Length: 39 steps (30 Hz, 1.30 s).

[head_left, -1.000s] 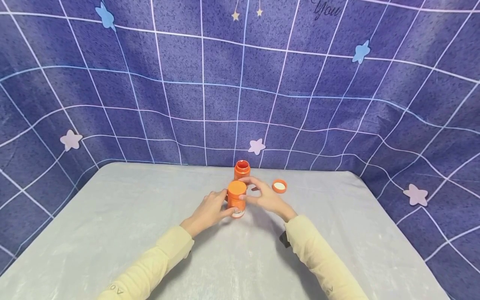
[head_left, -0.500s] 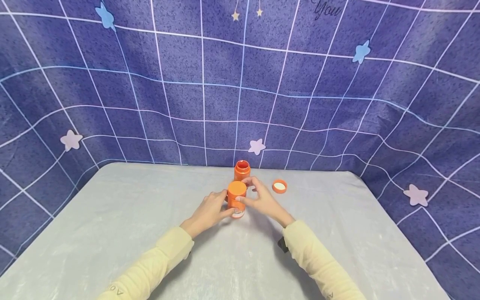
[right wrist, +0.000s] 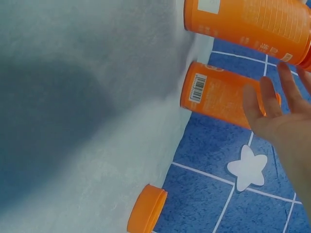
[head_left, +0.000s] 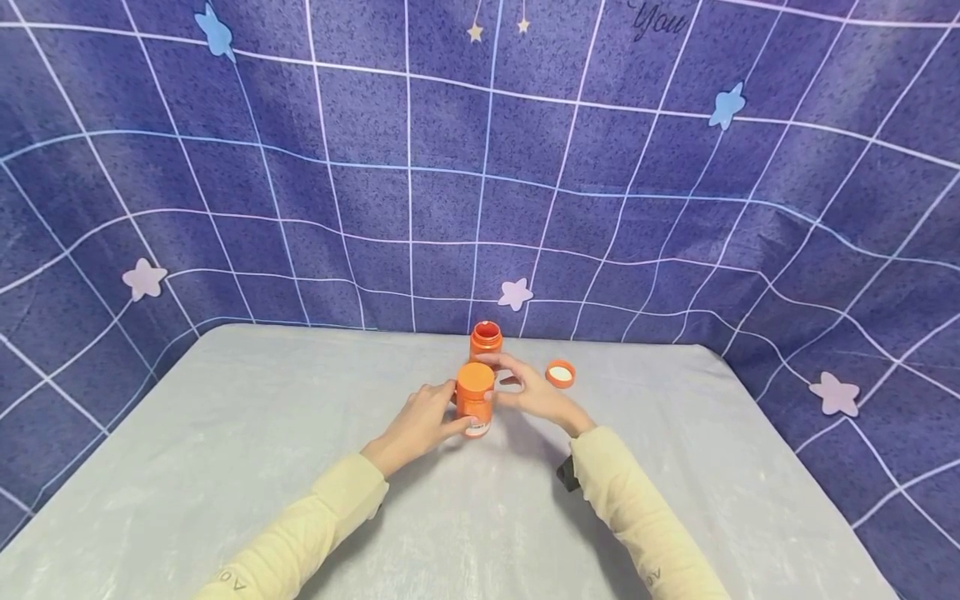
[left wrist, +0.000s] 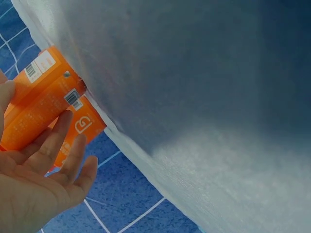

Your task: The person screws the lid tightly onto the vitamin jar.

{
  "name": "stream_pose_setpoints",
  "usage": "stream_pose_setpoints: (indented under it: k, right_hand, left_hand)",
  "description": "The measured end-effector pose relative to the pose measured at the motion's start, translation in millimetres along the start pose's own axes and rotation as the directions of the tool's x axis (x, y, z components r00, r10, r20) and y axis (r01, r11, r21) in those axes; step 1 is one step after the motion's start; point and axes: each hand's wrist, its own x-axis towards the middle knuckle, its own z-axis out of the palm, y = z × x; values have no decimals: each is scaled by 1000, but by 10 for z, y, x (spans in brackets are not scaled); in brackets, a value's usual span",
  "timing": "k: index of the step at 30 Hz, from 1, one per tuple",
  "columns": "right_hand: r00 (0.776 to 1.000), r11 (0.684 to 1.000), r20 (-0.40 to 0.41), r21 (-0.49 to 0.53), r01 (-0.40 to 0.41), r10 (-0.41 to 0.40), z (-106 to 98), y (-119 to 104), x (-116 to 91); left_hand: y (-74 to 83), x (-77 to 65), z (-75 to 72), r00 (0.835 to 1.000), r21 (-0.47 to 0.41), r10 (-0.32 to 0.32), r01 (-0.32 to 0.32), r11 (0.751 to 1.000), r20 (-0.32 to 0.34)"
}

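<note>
An orange bottle (head_left: 475, 410) with a matching screw cap (head_left: 476, 377) stands upright on the table. My left hand (head_left: 417, 423) grips its body low down, the thumb in front; in the left wrist view the other fingers reach behind the bottle (left wrist: 39, 104). At the cap, my right hand (head_left: 534, 395) has its thumb and index finger on the rim, while its remaining fingers spread out in the right wrist view. Just behind stands a second, uncapped orange bottle (head_left: 486, 338), its threaded neck showing. To its right lies a loose orange cap (head_left: 560, 374), white inside upward.
A pale grey cloth covers the table (head_left: 247, 417). Beyond its back edge hangs a blue-purple curtain (head_left: 360, 200) with grid lines and stars. Under my right wrist sits a small dark device (head_left: 568, 474).
My right thumb and fingers turn leftward round the cap, then swing back to the right. The left hand and the bottles stay in place; the head view shifts slightly.
</note>
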Motion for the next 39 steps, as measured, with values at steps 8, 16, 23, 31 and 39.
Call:
stream_pose_setpoints:
  k: [8, 16, 23, 31, 39]
  right_hand:
    - [1000, 998, 22, 60, -5, 4, -11, 2, -15]
    - [999, 1000, -39, 15, -13, 14, 12, -259, -88]
    - [982, 995, -186, -93, -40, 22, 99, -347, -139]
    - [967, 994, -253, -94, -59, 33, 161, -347, -126]
    - [982, 994, -187, -99, -49, 29, 120, -360, -128]
  left_hand:
    - [18, -4, -3, 1000, 2, -8, 8, 1000, 0]
    - [10, -3, 6, 1000, -9, -15, 15, 1000, -3]
    - [17, -6, 3, 1000, 2, -13, 13, 1000, -2]
    - [16, -1, -3, 1000, 4, 2, -2, 1000, -2]
    - [2, 2, 6, 1000, 13, 4, -4, 1000, -2]
